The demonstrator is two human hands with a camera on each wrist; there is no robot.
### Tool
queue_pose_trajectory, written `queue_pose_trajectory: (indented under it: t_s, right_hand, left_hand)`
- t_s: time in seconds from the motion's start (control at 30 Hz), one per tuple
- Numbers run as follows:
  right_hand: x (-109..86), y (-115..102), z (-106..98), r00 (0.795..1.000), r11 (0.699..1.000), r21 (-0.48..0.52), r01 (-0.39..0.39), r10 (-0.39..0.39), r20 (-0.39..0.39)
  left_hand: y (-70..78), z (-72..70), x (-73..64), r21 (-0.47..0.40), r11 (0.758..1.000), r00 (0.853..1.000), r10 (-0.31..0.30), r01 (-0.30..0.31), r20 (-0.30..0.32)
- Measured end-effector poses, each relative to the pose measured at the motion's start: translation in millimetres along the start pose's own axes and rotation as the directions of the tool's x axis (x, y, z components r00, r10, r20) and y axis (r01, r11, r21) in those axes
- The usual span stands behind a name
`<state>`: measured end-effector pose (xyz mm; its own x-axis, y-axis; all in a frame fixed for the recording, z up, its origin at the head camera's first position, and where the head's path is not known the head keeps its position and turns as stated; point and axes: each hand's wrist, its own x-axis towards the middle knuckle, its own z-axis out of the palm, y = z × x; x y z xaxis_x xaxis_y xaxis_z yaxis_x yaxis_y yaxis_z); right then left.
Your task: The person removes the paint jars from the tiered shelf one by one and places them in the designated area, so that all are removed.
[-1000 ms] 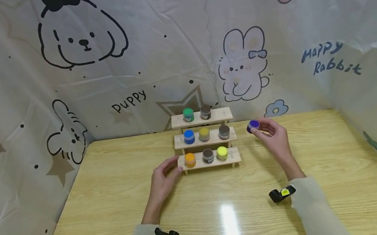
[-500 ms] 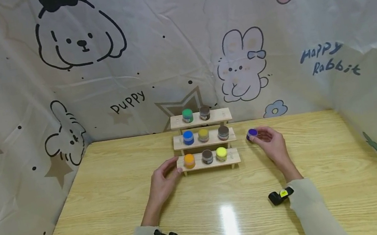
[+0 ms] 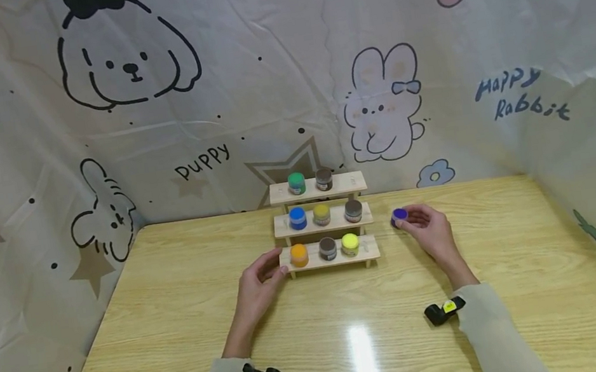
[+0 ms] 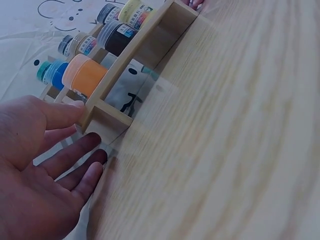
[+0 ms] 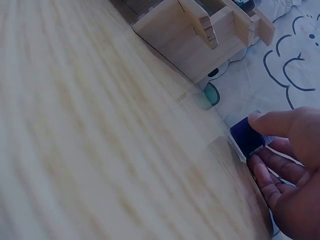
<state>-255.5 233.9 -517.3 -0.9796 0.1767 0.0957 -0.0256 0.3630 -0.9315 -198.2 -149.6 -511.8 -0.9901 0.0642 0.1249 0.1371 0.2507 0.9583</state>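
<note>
A three-tier wooden stand (image 3: pixel 369 247) holds small paint jars. On its lowest tier are an orange jar (image 3: pixel 299 255), a dark-lidded jar (image 3: pixel 328 248) and a yellow jar (image 3: pixel 350 244). At this tier's left end is my left hand (image 3: pixel 256 292), thumb against the plank's corner, other fingers relaxed and spread beside the leg in the left wrist view. To the right of the stand, my right hand (image 3: pixel 434 235) pinches a purple-blue paint jar (image 5: pixel 247 137) between thumb and fingers. The jar is low at the tabletop, its lid facing up in the head view.
The middle tier bears a blue jar (image 3: pixel 298 218), an olive-yellow jar (image 3: pixel 322 214) and a dark jar (image 3: pixel 353 210). A green jar (image 3: pixel 296 183) and another dark jar (image 3: pixel 323 179) stand on the top tier. Behind the table (image 3: pixel 181 332) hangs a printed white curtain (image 3: pixel 273 99).
My right hand has come down and slightly toward me with the purple-blue paint jar. The left hand stays at the stand's left end.
</note>
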Motion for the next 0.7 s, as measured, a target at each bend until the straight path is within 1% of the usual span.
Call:
queue_pose_trajectory:
  t_s: [0.1, 0.23, 0.37, 0.5, 0.7]
  right_hand:
    - [-1.6, 1.8, -0.2, 1.000, 0.999, -0.038, 0.001, 0.000, 0.002]
    - [-3.8, 2.3, 0.0, 1.000, 0.998, -0.060, -0.002, 0.001, -0.001]
    - [-3.6, 3.1, 0.2, 1.000, 0.998, -0.062, 0.016, -0.016, 0.000]
    - [-1.9, 3.8, 0.0, 0.999, 0.997, -0.075, 0.037, -0.036, 0.006]
    - [-2.1, -0.3, -3.2, 0.999, 0.998, -0.053, 0.037, -0.037, 0.011]
  left_hand:
    - [1.1, 0.1, -1.7, -0.002, 1.000, 1.000, -0.010, 0.010, 0.007]
    - [2.2, 0.2, -3.4, -0.011, 1.000, 1.000, -0.003, 0.003, 0.015]
    - [2.3, 0.1, -3.3, -0.018, 1.000, 1.000, 0.012, -0.012, 0.015]
    - [1.1, 0.0, -1.5, -0.013, 1.000, 1.000, 0.009, -0.009, 0.010]
    - [-0.3, 0.2, -1.1, -0.008, 1.000, 1.000, 0.007, -0.007, 0.000]
